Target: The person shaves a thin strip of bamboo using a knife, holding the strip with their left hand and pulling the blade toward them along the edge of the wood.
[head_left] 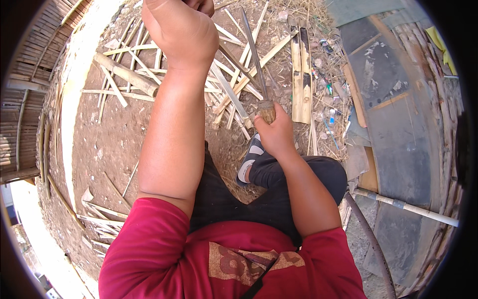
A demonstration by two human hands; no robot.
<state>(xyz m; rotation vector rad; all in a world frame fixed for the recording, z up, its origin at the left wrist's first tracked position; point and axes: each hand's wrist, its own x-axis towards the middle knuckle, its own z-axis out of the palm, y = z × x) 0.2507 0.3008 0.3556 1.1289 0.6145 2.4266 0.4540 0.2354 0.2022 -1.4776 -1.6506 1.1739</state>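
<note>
My right hand (277,130) is wrapped round the short wooden handle of a long knife (254,55). Its narrow dark blade points away from me, leaning slightly left, above the scattered bamboo strips (231,92). At the upper edge my left hand (180,32) is raised high and close, its fingers curled inward. The frame's edge cuts the fingers off, so whatever they may hold is hidden. Below the knife handle shows my sandalled foot (250,158), with the dark-trousered legs bent around it.
A thicker bamboo piece (127,74) lies left on the dirt. Two split bamboo lengths (300,79) lie right of the knife, beside small litter. Dark sheets (398,134) and a pale pole (408,207) line the right side. A slatted bamboo wall (17,129) stands far left.
</note>
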